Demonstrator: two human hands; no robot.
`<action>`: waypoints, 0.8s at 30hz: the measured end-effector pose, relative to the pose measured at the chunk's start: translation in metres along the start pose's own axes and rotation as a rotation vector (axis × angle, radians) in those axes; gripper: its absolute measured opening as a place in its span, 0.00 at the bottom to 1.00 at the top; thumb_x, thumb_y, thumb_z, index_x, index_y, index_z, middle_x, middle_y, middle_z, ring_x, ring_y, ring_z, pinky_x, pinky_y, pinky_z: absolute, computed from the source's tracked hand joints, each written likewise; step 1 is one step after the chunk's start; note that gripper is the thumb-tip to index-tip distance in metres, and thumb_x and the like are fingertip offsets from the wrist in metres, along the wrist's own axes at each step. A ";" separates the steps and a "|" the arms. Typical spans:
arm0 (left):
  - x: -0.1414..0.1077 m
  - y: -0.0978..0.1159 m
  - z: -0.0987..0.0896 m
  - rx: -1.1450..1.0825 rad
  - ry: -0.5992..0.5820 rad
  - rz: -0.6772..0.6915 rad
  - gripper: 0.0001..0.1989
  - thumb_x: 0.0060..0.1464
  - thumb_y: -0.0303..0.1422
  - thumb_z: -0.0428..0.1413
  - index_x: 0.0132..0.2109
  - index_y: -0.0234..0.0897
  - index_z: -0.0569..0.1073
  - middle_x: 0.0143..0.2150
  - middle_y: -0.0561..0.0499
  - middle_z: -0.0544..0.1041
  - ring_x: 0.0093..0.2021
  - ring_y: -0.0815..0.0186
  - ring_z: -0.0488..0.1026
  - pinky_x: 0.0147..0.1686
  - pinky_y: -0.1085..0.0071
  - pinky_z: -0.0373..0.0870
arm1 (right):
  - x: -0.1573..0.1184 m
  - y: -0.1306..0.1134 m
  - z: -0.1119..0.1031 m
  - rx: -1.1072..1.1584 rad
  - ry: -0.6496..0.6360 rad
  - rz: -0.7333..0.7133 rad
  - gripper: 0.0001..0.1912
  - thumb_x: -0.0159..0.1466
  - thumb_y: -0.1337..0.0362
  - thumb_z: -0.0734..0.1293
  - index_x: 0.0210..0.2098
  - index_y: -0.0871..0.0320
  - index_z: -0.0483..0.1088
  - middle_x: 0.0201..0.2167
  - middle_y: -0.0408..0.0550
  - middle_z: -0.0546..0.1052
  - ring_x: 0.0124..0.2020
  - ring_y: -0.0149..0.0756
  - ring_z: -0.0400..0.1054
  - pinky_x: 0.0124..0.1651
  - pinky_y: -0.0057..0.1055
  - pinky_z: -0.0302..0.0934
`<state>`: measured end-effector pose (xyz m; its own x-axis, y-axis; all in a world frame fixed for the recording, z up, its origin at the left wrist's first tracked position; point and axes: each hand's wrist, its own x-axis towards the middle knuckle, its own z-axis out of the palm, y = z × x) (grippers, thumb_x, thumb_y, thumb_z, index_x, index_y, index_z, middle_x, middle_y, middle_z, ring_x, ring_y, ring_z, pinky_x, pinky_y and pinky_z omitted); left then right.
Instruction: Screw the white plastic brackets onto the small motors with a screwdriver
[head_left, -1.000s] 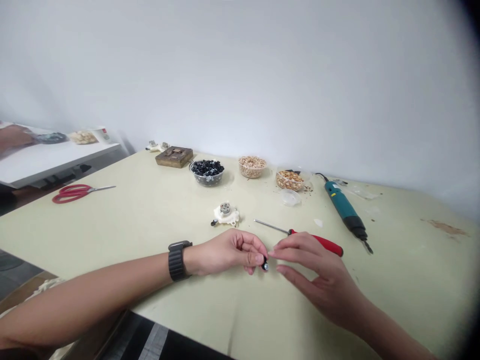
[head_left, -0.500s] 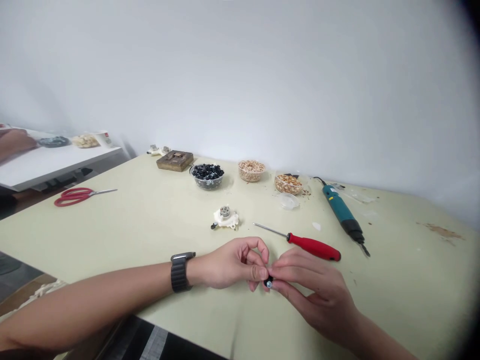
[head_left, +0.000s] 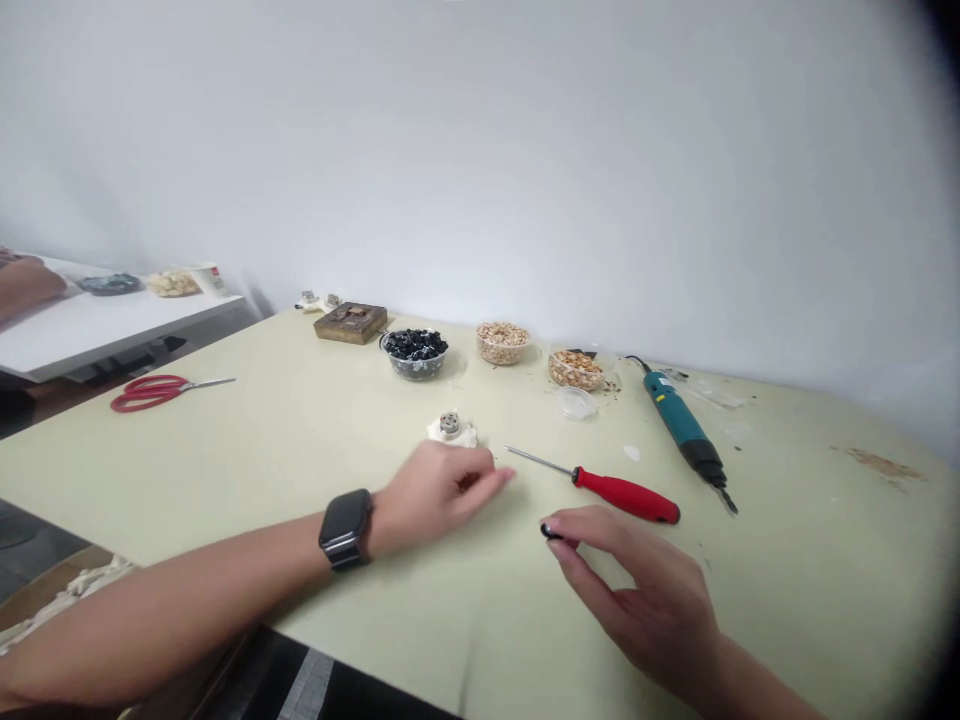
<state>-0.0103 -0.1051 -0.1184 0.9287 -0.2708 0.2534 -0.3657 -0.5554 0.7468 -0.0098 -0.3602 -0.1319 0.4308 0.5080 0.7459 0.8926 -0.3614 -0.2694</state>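
Pinching a small black piece [head_left: 550, 531] between thumb and forefinger, the right hand [head_left: 652, 590] is hovering over the near part of the pale green tabletop [head_left: 315, 420], just short of the screwdriver [head_left: 626, 495]. Left hand [head_left: 439, 495] is reaching in beside the white motor unit [head_left: 450, 428], blocking its near edge from view; thumb is pointing toward the screwdriver tip, other fingers are curling under. Cannot tell whether they are gripping or touching anything. Watch [head_left: 347, 525] is sitting on the left wrist. Screwdriver is lying with its red handle to the right, shaft angling left. Beyond it, a teal power tool [head_left: 681, 415] is lying aslant, bit toward the near side. Toward the wall, three clear tubs are standing in a row: black parts [head_left: 415, 345], pale bits [head_left: 502, 335], amber bits [head_left: 576, 368]. A clear lid [head_left: 577, 403] is lying just in front of the last. Wooden block [head_left: 350, 323] is resting left of the tubs; red-handled scissors [head_left: 154, 392] are lying farther left. At a white table [head_left: 112, 325], another person's arm [head_left: 30, 285] is showing, blurred.
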 end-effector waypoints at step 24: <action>0.001 -0.006 -0.009 -0.097 -0.085 0.078 0.33 0.49 0.45 0.71 0.57 0.37 0.69 0.53 0.44 0.74 0.50 0.57 0.71 0.51 0.61 0.68 | -0.004 0.024 -0.001 0.399 -0.101 0.698 0.15 0.69 0.52 0.71 0.47 0.56 0.77 0.42 0.51 0.80 0.35 0.36 0.77 0.34 0.28 0.76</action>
<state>-0.0064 -0.0945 -0.1171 0.8875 -0.3784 0.2628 -0.4252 -0.4529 0.7837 0.0098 -0.3717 -0.1402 0.8989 0.3435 0.2722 0.3857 -0.3250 -0.8635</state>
